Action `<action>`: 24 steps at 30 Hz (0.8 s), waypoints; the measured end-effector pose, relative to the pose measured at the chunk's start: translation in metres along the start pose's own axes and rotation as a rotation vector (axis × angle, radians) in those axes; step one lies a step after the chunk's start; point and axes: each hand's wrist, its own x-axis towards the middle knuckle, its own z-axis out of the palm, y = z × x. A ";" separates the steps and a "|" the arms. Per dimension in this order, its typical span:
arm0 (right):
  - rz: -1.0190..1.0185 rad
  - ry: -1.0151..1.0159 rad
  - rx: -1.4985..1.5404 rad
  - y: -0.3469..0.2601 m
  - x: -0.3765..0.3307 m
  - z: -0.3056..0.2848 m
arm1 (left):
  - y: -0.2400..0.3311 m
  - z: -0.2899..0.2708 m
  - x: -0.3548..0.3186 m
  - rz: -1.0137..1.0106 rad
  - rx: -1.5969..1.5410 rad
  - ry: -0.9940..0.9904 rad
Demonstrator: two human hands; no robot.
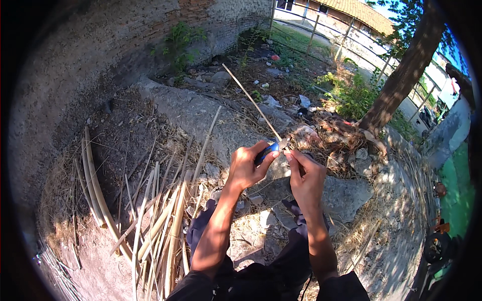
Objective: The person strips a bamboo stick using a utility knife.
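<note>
In front of me, my left hand point(247, 168) is closed around a pair of blue-handled pliers point(267, 152). Their small metal head point(284, 144) meets the near end of a thin pale bamboo stick point(251, 101), which slants away up and to the left. Close against the pliers' head, my right hand point(307, 179) pinches at the stick's near end between thumb and fingers. The fingertips partly hide that end, so exactly what lies between them is hard to see.
A pile of split bamboo strips point(173, 226) lies at my left, with thicker curved poles point(95, 183) beside it. Ahead runs a raised stone ledge point(175, 103) below a brick wall point(125, 35). A tree trunk point(404, 70) leans at the right; a flat rock point(346, 198) lies nearer.
</note>
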 end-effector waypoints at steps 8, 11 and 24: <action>-0.002 -0.012 -0.079 0.003 -0.015 -0.013 | 0.005 0.004 -0.004 0.021 0.074 -0.004; 0.013 -0.002 -0.121 0.005 -0.021 -0.016 | 0.010 0.004 -0.004 0.002 0.083 -0.042; -0.053 0.043 -0.251 0.015 -0.031 -0.019 | 0.009 0.020 -0.006 -0.065 0.114 -0.100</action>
